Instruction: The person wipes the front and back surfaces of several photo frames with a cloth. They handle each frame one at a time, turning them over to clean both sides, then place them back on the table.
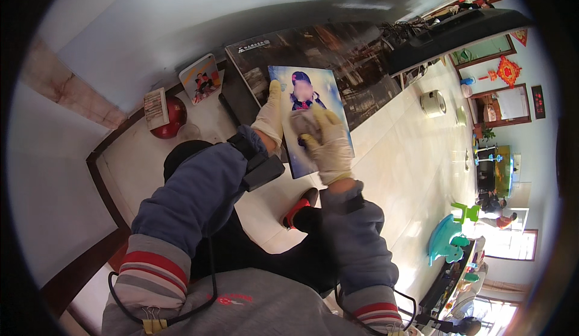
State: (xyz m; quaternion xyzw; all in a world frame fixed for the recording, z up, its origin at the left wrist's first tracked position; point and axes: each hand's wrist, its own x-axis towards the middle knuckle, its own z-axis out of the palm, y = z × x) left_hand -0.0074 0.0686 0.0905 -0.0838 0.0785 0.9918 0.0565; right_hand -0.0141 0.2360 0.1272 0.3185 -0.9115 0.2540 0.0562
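My left hand (271,116), in a pale latex-like glove, grips the left edge of a photo panel (326,87), its thumb along the front. The panel is a glossy print of a child on a blue and cream ground. My right hand (334,148), gloved too, presses a crumpled greyish cloth (304,123) on the lower middle of the print; its fingers are blurred. The panel is tilted, held in front of a dark marble-patterned cabinet top (362,60). The cloth and right hand hide part of the picture.
Left of the cabinet are a smaller standing photo (201,82), a red rounded object (176,116) and a pale ribbed block (155,110). A television (452,42) with tangled cables stands at the cabinet's far end. A rice cooker (433,104) and teal rocking toy (445,241) are on the floor.
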